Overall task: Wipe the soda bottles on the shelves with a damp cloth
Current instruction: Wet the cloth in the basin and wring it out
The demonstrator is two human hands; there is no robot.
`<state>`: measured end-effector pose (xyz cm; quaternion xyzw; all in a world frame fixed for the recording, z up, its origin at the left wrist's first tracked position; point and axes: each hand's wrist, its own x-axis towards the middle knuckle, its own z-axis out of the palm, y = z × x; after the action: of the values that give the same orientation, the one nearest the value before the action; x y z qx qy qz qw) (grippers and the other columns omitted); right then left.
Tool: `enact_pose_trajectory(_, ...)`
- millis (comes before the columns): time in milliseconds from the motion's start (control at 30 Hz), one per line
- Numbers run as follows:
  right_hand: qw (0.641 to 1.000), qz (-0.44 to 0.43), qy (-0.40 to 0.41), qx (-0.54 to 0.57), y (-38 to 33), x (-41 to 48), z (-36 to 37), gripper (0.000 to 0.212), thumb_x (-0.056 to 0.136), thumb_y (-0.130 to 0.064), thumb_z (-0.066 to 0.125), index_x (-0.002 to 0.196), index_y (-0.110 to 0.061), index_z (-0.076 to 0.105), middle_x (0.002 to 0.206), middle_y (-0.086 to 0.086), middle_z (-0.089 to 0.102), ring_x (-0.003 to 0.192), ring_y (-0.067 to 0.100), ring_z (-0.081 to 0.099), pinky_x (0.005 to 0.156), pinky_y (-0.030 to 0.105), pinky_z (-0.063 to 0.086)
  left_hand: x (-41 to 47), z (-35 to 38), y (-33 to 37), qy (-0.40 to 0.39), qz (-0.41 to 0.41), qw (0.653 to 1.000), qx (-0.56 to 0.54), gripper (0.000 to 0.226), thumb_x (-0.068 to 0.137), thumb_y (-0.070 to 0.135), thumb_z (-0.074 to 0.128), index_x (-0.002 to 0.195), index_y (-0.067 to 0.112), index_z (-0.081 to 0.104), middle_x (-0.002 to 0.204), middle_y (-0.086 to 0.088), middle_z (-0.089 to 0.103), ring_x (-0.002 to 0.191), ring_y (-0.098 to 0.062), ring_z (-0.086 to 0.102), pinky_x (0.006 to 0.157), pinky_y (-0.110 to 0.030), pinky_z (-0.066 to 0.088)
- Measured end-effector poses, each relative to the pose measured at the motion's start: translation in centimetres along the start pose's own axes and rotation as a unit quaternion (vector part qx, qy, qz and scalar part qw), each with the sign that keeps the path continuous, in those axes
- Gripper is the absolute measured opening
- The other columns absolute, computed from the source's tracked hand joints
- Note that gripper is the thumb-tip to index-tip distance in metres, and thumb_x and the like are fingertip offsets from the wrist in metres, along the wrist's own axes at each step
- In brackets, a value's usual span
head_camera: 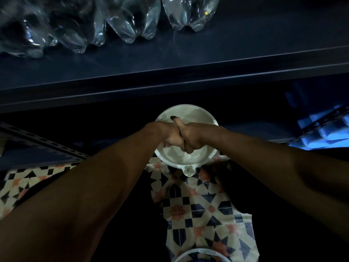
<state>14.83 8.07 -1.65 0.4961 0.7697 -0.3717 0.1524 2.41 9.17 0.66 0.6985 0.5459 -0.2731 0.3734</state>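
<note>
Both fists are clenched, left hand [167, 138] pressed against right hand [193, 138] over the white bowl [189, 109]. Only a dark tip, judged to be the cloth [172, 117], is seen above them. The soda bottles [130, 19] are ranged on the dark shelf [245, 59] well above, up and leftward, bases turned outward, long axes running away. The left hand is judged nearer. Clear, glossy plastic is shown, partly blurred.

DIM STOCKROOM: You stand before a dark metal shelf [207, 59] lined with clear plastic soda bottles [132, 17], the look of a shop's storage area. A slotted steel rail [43, 146] crosses above the patterned tile floor [198, 210] below you.
</note>
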Motion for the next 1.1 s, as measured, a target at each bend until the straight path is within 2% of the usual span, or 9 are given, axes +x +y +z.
enact_pose_trajectory(100,0.996,0.017,-0.059,0.064,0.2,-0.4,-1.1,0.121,0.076,-0.021,0.086,0.157,-0.027,-0.004,0.117,0.009,0.068,0.107,0.025,0.065,0.096,0.043,0.056,0.0,0.2,-0.1,0.053,0.011,0.992,0.112,0.056,0.082,0.068,0.075,0.123,0.032,0.067,0.119,0.006,0.066,0.11,-0.018,0.059,0.094,-0.035,0.051)
enact_pose_trajectory(267,0.918,0.007,-0.168,0.358,2.8,-1.9,-3.8,0.061,0.067,-0.064,0.08,0.108,-0.02,0.071,0.098,0.005,0.066,0.077,0.016,0.055,0.07,0.034,0.046,-1.1,-0.1,-1.7,0.189,0.116,0.963,0.153,0.042,0.092,0.056,0.066,0.118,0.023,0.071,0.125,-0.006,0.06,0.115,-0.027,0.059,0.096,-0.042,0.052)
enact_pose_trajectory(433,0.757,0.042,-0.195,0.622,5.0,-3.0,-3.6,0.072,0.079,-0.072,0.061,0.114,-0.009,0.068,0.092,0.012,0.07,0.073,0.021,0.067,0.086,0.044,0.051,-3.5,-1.2,-1.4,0.336,0.185,0.912,0.144,0.044,0.095,0.049,0.068,0.129,0.022,0.074,0.165,-0.008,0.037,0.145,-0.035,0.04,0.118,-0.046,0.035)
enact_pose_trajectory(633,0.586,-0.078,-0.311,0.744,2.3,-2.7,-1.7,0.074,0.062,-0.046,0.091,0.12,-0.013,0.058,0.116,0.025,0.061,0.094,0.041,0.069,0.077,0.06,0.059,-4.9,-2.7,0.7,0.297,0.168,0.938,0.062,0.049,0.097,0.052,0.045,0.123,0.018,0.069,0.133,-0.005,0.063,0.123,-0.027,0.059,0.099,-0.033,0.046)
enact_pose_trajectory(733,0.448,-0.136,-0.411,0.782,1.7,-2.0,-1.4,0.081,0.08,-0.021,0.075,0.148,-0.01,0.032,0.142,0.039,0.044,0.106,0.057,0.064,0.081,0.064,0.059,-4.9,-2.8,0.5,0.307,0.17,0.935,0.044,0.037,0.107,0.038,0.05,0.14,0.022,0.06,0.142,-0.001,0.057,0.126,-0.022,0.056,0.096,-0.027,0.04)
enact_pose_trajectory(800,0.408,-0.135,-0.437,0.791,1.6,-1.9,-1.9,0.071,0.087,-0.015,0.065,0.148,-0.005,0.03,0.149,0.043,0.035,0.103,0.055,0.067,0.075,0.055,0.063,-5.2,-2.9,0.3,0.314,0.17,0.933,0.036,0.038,0.108,0.035,0.049,0.145,0.027,0.056,0.14,0.002,0.057,0.122,-0.018,0.057,0.094,-0.025,0.036)
enact_pose_trajectory(933,0.515,-0.122,-0.351,0.772,1.0,-2.4,-3.2,0.014,0.083,-0.005,0.068,0.083,0.008,0.068,0.095,0.024,0.073,0.051,0.017,0.067,0.036,0.019,0.049,-4.3,-2.9,-0.9,0.3,0.186,0.93,0.1,0.054,0.109,0.044,0.04,0.161,0.031,0.038,0.159,0.002,0.048,0.143,-0.022,0.048,0.117,-0.036,0.039)
enact_pose_trajectory(1000,0.605,-0.08,-0.285,0.739,0.4,-2.7,-3.5,0.031,0.085,-0.009,0.06,0.054,-0.011,0.057,0.052,-0.002,0.055,0.032,0.005,0.045,0.027,0.013,0.027,-3.7,-3.1,-1.6,0.322,0.185,0.918,0.14,0.053,0.11,0.04,0.043,0.162,0.027,0.039,0.162,-0.004,0.046,0.146,-0.026,0.046,0.121,-0.04,0.037)
enact_pose_trajectory(1100,0.784,0.003,-0.173,0.596,-0.4,-2.9,-4.1,0.046,0.092,-0.008,0.045,0.049,-0.021,0.046,0.044,-0.009,0.036,0.031,0.002,0.026,0.032,0.014,0.013,-3.1,-3.0,-1.6,0.304,0.161,0.919,0.192,0.039,0.105,0.042,0.05,0.137,0.022,0.061,0.13,-0.006,0.068,0.117,-0.029,0.064,0.095,-0.039,0.052)
